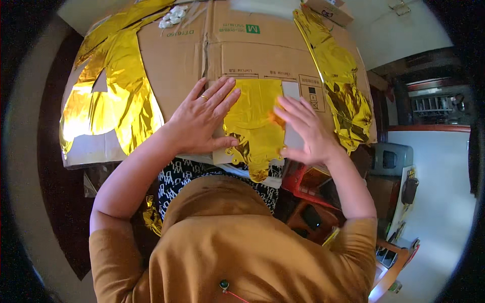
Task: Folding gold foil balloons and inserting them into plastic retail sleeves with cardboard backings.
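Note:
A gold foil sheet lies on a white board in front of me, its ragged, crinkled lower edge hanging toward my lap. Flat on the left side of the foil rests my left hand, fingers stretched out and a ring on one of them. My right hand is over the right side of the board, somewhat blurred, with thumb and fingers apart. By its fingertips is a small orange patch; I cannot tell what it is or whether the hand touches it.
Beneath everything is a printed cardboard sheet. Crumpled gold foil lies at the left and right. A white crumpled wad and a small carton are at the back. A red crate stands below at the right.

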### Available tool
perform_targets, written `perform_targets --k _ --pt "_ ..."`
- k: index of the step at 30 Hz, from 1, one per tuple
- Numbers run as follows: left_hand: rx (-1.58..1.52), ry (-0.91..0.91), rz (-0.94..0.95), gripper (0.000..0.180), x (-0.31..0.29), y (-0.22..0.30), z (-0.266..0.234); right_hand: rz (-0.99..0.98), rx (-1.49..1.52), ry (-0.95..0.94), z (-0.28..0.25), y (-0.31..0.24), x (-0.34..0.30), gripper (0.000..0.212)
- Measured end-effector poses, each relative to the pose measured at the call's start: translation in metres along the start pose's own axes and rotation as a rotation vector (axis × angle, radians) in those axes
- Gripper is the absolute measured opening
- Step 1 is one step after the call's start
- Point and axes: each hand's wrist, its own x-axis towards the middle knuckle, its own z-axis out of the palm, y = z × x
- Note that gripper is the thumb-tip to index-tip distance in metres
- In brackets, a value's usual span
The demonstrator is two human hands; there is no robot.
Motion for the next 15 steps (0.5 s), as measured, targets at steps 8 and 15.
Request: perform_targets --k 8,15 --pt "-0.099 -0.076 0.078 0.1 -0.014 0.023 -0.006 -0.238 -0.459 0.277 0.04 -0.004 -0.051 0.048" --pt "-0.343 -0.052 0.068 0.096 -0.018 0.017 -0.012 -0.309 -0.371 0.426 0.049 -0.017 -0.042 0.027"
